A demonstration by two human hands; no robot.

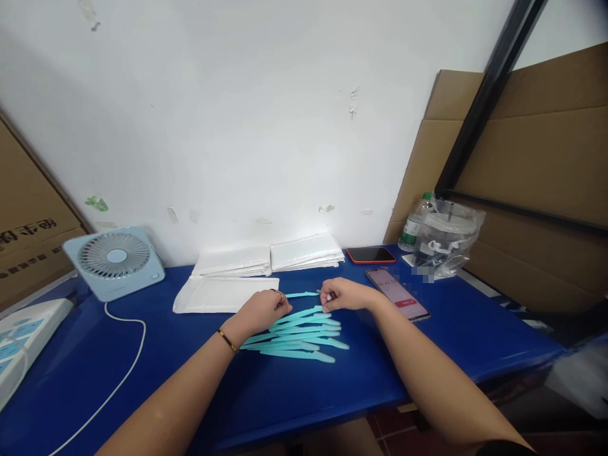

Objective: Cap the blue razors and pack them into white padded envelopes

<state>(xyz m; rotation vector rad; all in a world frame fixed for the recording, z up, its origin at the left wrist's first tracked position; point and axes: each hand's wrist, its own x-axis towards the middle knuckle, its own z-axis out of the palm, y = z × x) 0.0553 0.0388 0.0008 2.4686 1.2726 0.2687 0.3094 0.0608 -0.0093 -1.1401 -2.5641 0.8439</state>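
Both hands hold one thin light-blue plastic stick (302,294) level above a blue table (294,392). My left hand (264,310) pinches its left end, with a ring on one finger and a bracelet at the wrist. My right hand (342,294) pinches its right end with the fingers curled in. Just below the hands lies a loose pile of several more light-blue sticks (299,334), fanned out on the table.
White padded envelopes (223,294) lie behind the hands, with two stacks (306,252) against the wall. A small blue fan (114,259) with a white cable stands left. Two phones (398,292) (371,254), a water bottle (413,225) and a clear plastic bag (446,240) sit right. Cardboard leans on both sides.
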